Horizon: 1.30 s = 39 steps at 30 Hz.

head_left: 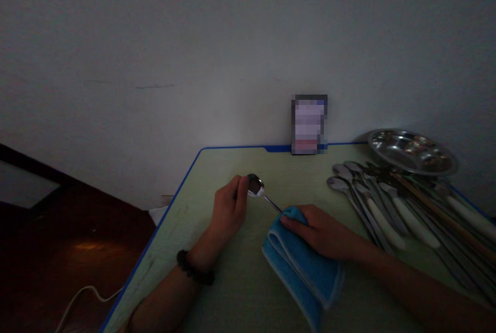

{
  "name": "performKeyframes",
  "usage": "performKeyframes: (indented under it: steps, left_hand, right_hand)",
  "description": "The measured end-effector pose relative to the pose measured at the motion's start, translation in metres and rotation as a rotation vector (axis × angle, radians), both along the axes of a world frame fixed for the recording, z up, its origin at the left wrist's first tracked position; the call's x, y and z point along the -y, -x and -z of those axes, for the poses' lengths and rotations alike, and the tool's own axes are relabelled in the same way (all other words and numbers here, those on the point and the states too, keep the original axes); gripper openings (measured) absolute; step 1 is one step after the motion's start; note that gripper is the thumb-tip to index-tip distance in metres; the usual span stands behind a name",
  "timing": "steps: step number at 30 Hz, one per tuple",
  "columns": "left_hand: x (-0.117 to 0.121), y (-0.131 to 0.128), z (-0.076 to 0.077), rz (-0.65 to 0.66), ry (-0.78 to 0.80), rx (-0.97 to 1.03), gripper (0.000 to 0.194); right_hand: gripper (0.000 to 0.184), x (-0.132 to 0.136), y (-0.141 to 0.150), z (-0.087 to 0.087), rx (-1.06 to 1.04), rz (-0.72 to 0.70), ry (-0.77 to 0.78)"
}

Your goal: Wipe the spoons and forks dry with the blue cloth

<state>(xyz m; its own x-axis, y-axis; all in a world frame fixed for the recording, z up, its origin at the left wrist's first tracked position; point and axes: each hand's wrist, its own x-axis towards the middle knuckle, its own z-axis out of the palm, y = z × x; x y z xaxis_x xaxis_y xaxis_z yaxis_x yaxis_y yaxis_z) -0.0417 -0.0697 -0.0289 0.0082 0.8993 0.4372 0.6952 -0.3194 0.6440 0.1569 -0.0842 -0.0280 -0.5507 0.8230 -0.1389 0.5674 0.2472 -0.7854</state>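
A shiny metal spoon (256,185) is held over the table between my two hands. My left hand (231,205), with a dark beaded bracelet on its wrist, is closed on the edge of the spoon's bowl. Around the handle, my right hand (315,232) pinches a folded blue cloth (306,266) with pale edging. The cloth hides the far end of the handle, and its loose part hangs down toward me.
Several spoons and other utensils, some white-handled (414,219), lie in a pile on the right of the pale green, blue-edged table (228,165). Behind them sits a shallow metal bowl (413,152). A blurred-out screen device (309,125) leans against the wall. A white cable (83,291) lies at lower left.
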Motion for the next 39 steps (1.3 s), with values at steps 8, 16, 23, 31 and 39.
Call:
performKeyframes:
  steps: [8, 16, 23, 31, 39]
  left_hand:
    - [0.010, -0.010, 0.002, 0.227, 0.013, -0.094, 0.033]
    - [0.003, -0.007, 0.000, -0.003, 0.082, 0.040, 0.035]
    - [-0.008, -0.002, 0.003, -0.170, 0.167, 0.438, 0.037]
    - [-0.002, -0.009, 0.003, 0.101, 0.321, 0.639, 0.028]
    - [0.007, -0.019, -0.001, 0.271, 0.430, 0.607, 0.014]
  right_hand:
    - [0.041, 0.002, 0.001, -0.001, -0.057, 0.016, 0.015]
    - [0.044, -0.002, 0.002, 0.001, -0.108, 0.067, 0.072]
    - [0.040, -0.002, 0.000, 0.001, -0.161, 0.079, 0.043]
    - [0.038, -0.001, 0.000, 0.000, -0.194, 0.119, 0.030]
    - [0.032, 0.000, 0.003, 0.003, -0.193, 0.063, -0.028]
